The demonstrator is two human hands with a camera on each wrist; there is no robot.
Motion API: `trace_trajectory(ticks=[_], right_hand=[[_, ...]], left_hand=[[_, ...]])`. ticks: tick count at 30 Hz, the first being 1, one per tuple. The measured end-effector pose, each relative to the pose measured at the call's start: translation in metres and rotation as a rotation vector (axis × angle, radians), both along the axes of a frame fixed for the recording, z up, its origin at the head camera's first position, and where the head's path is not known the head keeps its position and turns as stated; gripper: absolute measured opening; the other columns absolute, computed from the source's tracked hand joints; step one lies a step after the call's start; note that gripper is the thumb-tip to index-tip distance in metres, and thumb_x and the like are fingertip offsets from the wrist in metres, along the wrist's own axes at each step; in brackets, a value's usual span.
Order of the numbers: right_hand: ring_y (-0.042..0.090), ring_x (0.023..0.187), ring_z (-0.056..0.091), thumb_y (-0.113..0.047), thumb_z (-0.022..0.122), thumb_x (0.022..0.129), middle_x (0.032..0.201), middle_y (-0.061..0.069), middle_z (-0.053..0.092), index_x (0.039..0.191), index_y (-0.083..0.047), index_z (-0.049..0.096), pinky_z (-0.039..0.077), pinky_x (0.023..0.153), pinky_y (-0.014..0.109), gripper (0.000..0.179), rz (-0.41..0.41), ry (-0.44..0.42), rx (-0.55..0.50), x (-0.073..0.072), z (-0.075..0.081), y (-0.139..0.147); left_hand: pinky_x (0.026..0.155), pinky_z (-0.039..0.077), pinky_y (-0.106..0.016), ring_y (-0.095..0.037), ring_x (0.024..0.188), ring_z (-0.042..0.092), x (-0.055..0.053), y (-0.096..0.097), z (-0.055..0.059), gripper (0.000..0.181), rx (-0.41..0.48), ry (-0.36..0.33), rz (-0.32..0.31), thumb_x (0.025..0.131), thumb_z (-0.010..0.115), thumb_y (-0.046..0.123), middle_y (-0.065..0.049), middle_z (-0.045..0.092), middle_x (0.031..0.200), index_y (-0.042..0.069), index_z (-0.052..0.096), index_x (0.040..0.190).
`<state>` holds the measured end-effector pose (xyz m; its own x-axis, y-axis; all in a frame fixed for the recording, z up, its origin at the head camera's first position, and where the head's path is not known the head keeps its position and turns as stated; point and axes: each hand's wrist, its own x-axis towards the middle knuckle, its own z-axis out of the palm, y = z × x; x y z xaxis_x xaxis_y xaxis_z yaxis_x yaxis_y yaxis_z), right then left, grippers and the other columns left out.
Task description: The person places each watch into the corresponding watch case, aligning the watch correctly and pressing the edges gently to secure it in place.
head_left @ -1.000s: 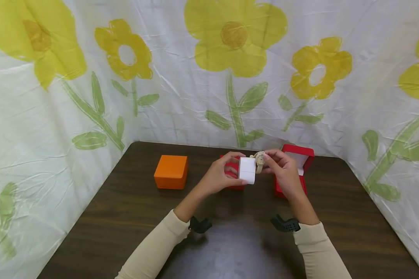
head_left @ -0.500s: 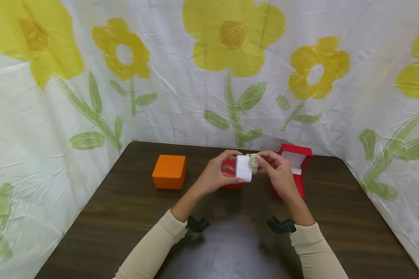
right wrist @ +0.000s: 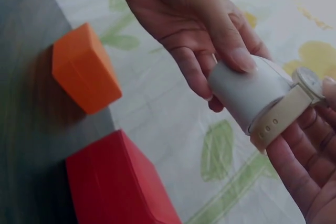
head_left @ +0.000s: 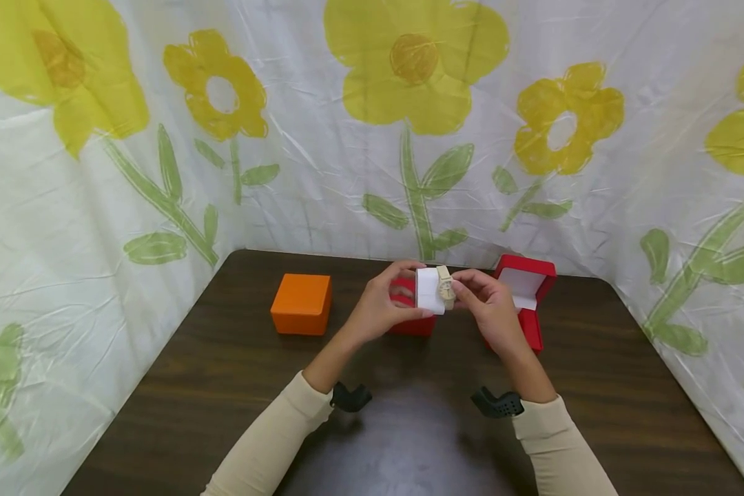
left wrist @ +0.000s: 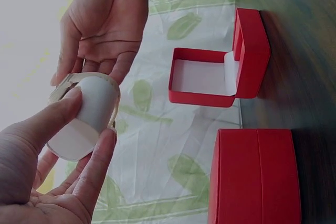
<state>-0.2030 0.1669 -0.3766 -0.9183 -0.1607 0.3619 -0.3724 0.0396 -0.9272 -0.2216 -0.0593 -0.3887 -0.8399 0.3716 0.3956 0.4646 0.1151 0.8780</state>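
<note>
The left hand (head_left: pixel 375 306) is partly closed, with thumb and fingers gripping the sides of a white cushion (head_left: pixel 429 292). The right hand (head_left: pixel 490 306) has its thumb and fingers drawn together on a beige watch (head_left: pixel 446 289), at its case. Both items are raised above the desk (head_left: pixel 223 393), between the two hands. The watch is at the right end of the cushion, its strap touching and curving about that end; whether it encircles the cushion completely cannot be determined. The dial is partly covered by the right thumb.

Beyond the left hand stands a closed red box (left wrist: pixel 255 177), partly hidden by it in the head view. To the right, behind the right hand, is an open red box (left wrist: pixel 254 61) with its lid raised and white lining exposed. A closed orange box (head_left: pixel 301 304) stands well to the left. Each wrist carries a dark strap, next to a cream sleeve. A white cloth (head_left: pixel 322 186) printed with yellow flowers hangs along the desk's far edge and both sides.
</note>
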Motion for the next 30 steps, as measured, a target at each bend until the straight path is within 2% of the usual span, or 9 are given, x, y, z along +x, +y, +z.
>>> trace_trajectory(ticks=[12, 21, 30], right_hand=[[0.016, 0.085, 0.066, -0.011, 0.064, 0.100, 0.102, 0.000, 0.071, 0.120, 0.008, 0.063, 0.061, 0.080, 0.030, 0.028, 0.011, -0.021, -0.007, 0.0013, 0.0010, -0.0032], [0.018, 0.088, 0.066, -0.013, 0.065, 0.100, 0.104, 0.003, 0.071, 0.120, 0.005, 0.064, 0.061, 0.081, 0.030, 0.027, 0.021, -0.033, -0.006, 0.0012, 0.0006, -0.0042], [0.018, 0.086, 0.066, -0.016, 0.066, 0.100, 0.104, 0.003, 0.071, 0.121, 0.004, 0.064, 0.061, 0.078, 0.028, 0.029, -0.014, -0.025, 0.018, 0.0042, 0.0013, -0.0063]], left_hand=[[0.078, 0.062, -0.036, -0.027, 0.089, 0.069, 0.0021, -0.0016, 0.0042, 0.067, 0.085, -0.029, 0.039, 0.078, 0.088, 0.006, -0.011, 0.061, 0.123, 0.018, 0.057, 0.135], [0.080, 0.062, -0.036, -0.028, 0.089, 0.069, 0.0021, -0.0020, 0.0056, 0.065, 0.093, -0.063, 0.058, 0.078, 0.089, 0.008, -0.010, 0.061, 0.122, 0.019, 0.057, 0.134], [0.079, 0.062, -0.037, -0.027, 0.088, 0.071, 0.0025, -0.0002, 0.0067, 0.065, 0.100, -0.095, 0.075, 0.078, 0.089, 0.009, -0.010, 0.062, 0.121, 0.021, 0.058, 0.134]])
